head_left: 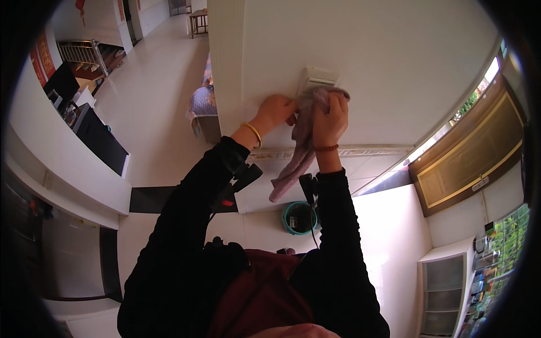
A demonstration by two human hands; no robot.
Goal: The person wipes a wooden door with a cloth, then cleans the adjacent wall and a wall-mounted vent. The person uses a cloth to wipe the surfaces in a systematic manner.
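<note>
My right hand (331,119) is closed round a dusty-pink cloth (302,138), bunched against the white wall just below a white switch plate (319,78). The cloth's long end hangs down toward the skirting. To its left, my left hand (276,110) has its fingers bent into a pinch beside the cloth and the plate's lower left. Whatever lies between those fingertips is too small to make out. The cloth and right hand hide part of the plate's lower edge.
A teal-rimmed bin (299,218) stands on the floor below my hands. At right is a brown door (473,149), with a white cabinet (445,281) nearer me. The wall ends at a corner on the left, past which sits a patterned cloth-covered seat (203,102).
</note>
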